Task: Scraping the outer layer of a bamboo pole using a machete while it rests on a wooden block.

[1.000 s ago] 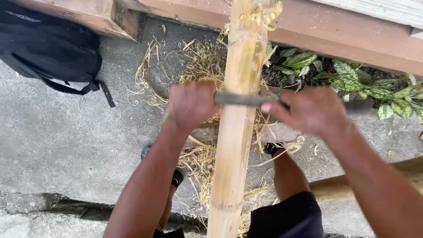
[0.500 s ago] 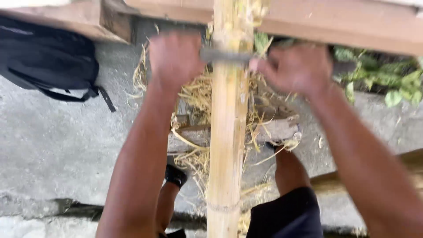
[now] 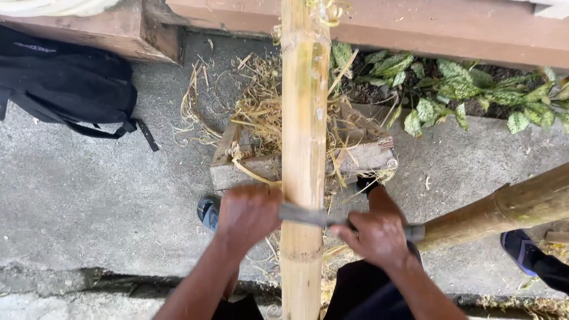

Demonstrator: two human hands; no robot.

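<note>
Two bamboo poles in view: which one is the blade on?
The pale upright pole in the middle, running bottom to top. The blade crosses it between the left hand and right hand. The browner pole slants off right, untouched.

Below me is rough grey concrete ground [image 3: 89,201], cracked along its near edge. A reddish-brown wooden beam [image 3: 415,26] runs across the top. Under it, green spotted-leaf plants [image 3: 468,89] grow in dark soil. A black backpack [image 3: 65,83] lies to my left, in even daylight.

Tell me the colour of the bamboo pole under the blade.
Pale yellow-tan with faint green streaks on the bamboo pole, seen in the head view.
</note>
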